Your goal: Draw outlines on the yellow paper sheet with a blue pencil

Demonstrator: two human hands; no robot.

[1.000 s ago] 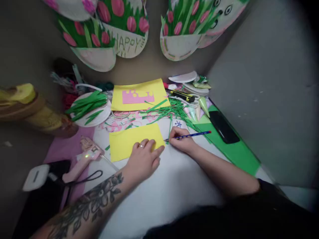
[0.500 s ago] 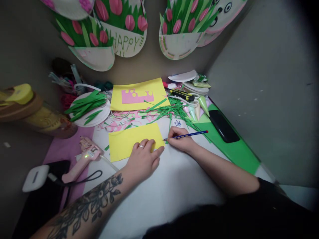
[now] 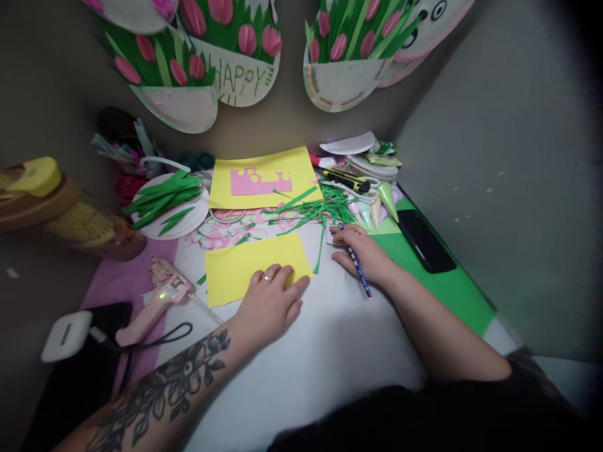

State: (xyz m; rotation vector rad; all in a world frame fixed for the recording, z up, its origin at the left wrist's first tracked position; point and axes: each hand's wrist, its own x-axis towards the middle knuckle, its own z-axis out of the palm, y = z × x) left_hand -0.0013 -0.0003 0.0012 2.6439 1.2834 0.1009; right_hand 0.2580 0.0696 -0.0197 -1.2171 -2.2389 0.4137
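My left hand (image 3: 276,295) lies flat with fingers spread on the lower right part of a yellow paper sheet (image 3: 240,267); a ring is on one finger. My right hand (image 3: 365,251) is to the right of the sheet, holding a blue patterned pencil (image 3: 360,273) tucked between its fingers, slanting down to the right. Its thumb and fingertips are at a small white piece (image 3: 331,237), mostly hidden under the hand. Close by lie shredded green paper strips (image 3: 325,210), one long strip reaching down beside the sheet.
Behind is another yellow sheet (image 3: 264,150) with a cut pink paper (image 3: 259,183) on it. At left are a pink glue gun (image 3: 155,307), a plate (image 3: 200,220) of green paper leaves and a drink cup (image 3: 89,226). A black phone (image 3: 426,242) and a yellow-black cutter (image 3: 346,180) lie right.
My right hand has moved right and slightly up, off the sheet's edge, onto the small white piece. The pencil has swung from writing position to a downward slant. My left hand stays.
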